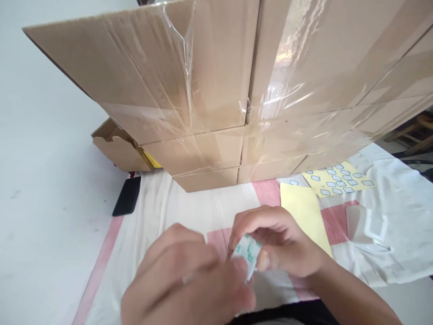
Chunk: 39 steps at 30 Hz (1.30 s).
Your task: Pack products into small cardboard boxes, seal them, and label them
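My left hand (182,284) and my right hand (280,241) meet at the bottom middle, both pinched on a small white label with green print (248,253). The left hand is blurred and covers the label's lower left part. Just behind the hands stands a big taped cardboard box (219,85), tilted toward me. A plain yellow backing sheet (304,212) lies right of my right hand.
A yellow sheet with several small blue-edged stickers (338,180) lies at the box's right foot. A black phone (127,195) rests on the floor at left, beside a small open carton (117,146). A tape dispenser (367,228) sits on the white and pink cloth (162,212).
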Tool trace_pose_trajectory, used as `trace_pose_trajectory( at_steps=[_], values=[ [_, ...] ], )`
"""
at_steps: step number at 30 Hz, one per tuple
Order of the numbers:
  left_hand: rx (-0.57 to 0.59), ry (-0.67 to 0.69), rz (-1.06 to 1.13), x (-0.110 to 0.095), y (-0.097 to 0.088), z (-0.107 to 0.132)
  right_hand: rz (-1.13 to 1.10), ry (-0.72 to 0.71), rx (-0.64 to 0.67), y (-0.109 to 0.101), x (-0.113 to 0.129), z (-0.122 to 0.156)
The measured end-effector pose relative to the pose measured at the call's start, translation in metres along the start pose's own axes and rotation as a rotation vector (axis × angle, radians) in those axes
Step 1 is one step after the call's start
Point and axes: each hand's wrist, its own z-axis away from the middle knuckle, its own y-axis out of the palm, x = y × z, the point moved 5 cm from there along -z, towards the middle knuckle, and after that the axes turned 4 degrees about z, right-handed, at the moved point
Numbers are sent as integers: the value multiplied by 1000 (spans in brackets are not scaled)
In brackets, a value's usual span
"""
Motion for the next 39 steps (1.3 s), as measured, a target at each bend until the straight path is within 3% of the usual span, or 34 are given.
trace_pose_trajectory(
  at_steps=[3, 6, 11, 14, 18, 23, 28, 34, 39],
  values=[
    [161, -42, 29, 12, 10, -7, -3, 34, -42, -5, -10, 15],
    [259, 53, 110, 11, 21, -11, -28, 37, -103, -10, -13, 29],
    [209, 147, 216, 2, 38, -17, -95, 92, -176, -19, -18, 47],
    [170, 225, 201, -6, 52, -16, -174, 42, -308, -30, -19, 58],
    [190, 344, 145, -21, 81, -5, -363, -11, -498, -44, -21, 70],
    [168, 407, 158, -33, 113, 7, -600, -93, -629, -50, -20, 82],
    [92, 384, 226, -34, 119, 5, -723, -180, -604, -57, -16, 94],
    [96, 403, 283, -39, 121, 5, -409, -160, -474, -61, -10, 107],
    [130, 384, 262, -42, 128, 16, -394, -217, -599, -68, -7, 108]
  ],
)
